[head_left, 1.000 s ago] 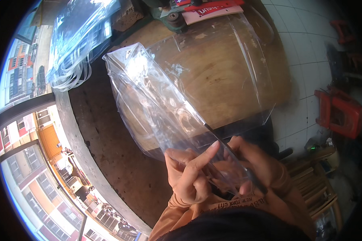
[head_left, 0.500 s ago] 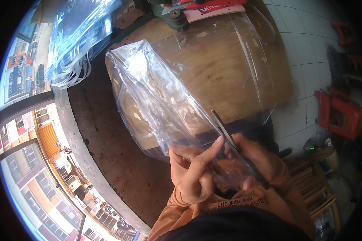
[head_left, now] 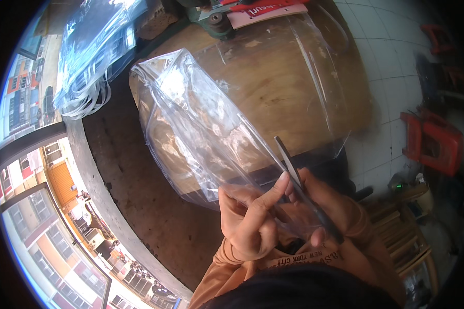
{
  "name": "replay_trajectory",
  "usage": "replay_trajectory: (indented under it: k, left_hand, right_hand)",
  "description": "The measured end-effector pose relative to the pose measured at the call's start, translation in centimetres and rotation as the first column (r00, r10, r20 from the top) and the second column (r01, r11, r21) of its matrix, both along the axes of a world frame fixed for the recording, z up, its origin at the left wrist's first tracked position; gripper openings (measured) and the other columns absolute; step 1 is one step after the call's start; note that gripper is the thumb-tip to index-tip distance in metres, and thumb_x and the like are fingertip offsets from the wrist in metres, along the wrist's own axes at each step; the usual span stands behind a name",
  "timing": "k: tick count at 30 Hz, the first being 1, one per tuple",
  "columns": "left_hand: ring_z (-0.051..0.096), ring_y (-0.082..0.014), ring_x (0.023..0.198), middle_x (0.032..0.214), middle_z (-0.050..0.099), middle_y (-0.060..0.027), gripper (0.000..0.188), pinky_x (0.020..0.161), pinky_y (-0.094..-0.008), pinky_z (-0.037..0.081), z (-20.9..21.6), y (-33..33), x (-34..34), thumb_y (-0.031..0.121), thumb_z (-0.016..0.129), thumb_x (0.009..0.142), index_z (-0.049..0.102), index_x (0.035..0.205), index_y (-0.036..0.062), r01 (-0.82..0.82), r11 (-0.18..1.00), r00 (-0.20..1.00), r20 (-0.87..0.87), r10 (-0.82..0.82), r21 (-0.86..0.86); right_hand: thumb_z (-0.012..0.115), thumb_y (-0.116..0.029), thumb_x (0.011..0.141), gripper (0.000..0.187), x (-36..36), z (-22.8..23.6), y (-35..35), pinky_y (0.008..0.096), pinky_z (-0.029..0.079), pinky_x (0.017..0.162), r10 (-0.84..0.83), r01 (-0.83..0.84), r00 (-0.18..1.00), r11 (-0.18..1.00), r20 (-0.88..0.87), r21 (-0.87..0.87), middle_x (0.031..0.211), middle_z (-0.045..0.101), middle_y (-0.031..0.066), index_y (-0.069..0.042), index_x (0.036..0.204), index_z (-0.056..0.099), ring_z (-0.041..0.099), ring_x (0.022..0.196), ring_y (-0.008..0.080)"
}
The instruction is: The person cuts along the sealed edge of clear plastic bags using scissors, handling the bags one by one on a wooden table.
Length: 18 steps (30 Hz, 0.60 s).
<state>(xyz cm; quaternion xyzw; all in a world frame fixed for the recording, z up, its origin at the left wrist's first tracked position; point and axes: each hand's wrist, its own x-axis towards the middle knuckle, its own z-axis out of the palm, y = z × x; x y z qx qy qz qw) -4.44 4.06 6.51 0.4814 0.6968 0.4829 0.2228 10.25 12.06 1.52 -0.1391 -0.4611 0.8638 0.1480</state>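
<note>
My left hand point(head_left: 250, 219) is closed on the near end of a clear plastic sheet point(head_left: 191, 113), which looks folded or bag-like and shines with creases. One extended finger of this hand reaches the plastic's edge beside the tool. My right hand point(head_left: 325, 198) grips a long, slim, dark metal tool with a blade-like tip point(head_left: 309, 198); its exact kind does not show. The tool slants, its tip pointing away from me, close against the plastic's right edge. Some of the right fingers are hidden behind it. More clear film hangs between the hands.
The plastic lies over a wooden tabletop point(head_left: 258, 103). A green metal machine part point(head_left: 217, 26) stands at the far edge, beside a pink-and-red board point(head_left: 268, 15). Clear bags with white straps point(head_left: 90, 77) are piled far left. Right: a red stool point(head_left: 433, 141) and a wooden seat point(head_left: 404, 234).
The view has shifted slightly. Both hands keep their hold on the plastic and the tool, in almost the same place.
</note>
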Motion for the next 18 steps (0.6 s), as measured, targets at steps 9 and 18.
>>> replay_trajectory:
  k: [9, 18]
  left_hand:
    - [0.044, -0.0134, 0.069, 0.077, 0.042, -0.0039, 0.058, 0.064, -0.023, 0.037, 0.1, 0.3, 0.0, -0.01, 0.047, 0.051, 0.068, 0.104, -0.0038, 0.013, 0.999, 0.997, -0.072, -0.015, -0.032]
    - [0.045, -0.0123, 0.066, 0.08, 0.043, -0.0056, 0.058, 0.062, -0.0227, 0.042, 0.2, 0.4, -0.1, -0.013, 0.044, 0.052, 0.067, 0.105, -0.0053, 0.014, 0.999, 0.998, -0.056, -0.017, -0.048]
  right_hand:
    - [0.083, -0.05, 0.062, 0.085, 0.1, -0.2, -0.2, 0.0259, 0.041, 0.075, -0.035, 0.038, 0.999, 0.996, 0.036, -0.081, 0.095, 0.051, 0.0096, 0.005, 0.111, 0.04, 0.049, 0.086, 0.0128]
    - [0.084, -0.049, 0.059, 0.083, 0.1, 0.1, 0.6, 0.025, 0.04, 0.071, -0.059, 0.049, 0.994, 0.993, 0.087, 0.111, 0.092, 0.048, 0.0079, 0.004, 0.109, 0.044, 0.046, 0.081, 0.0125]
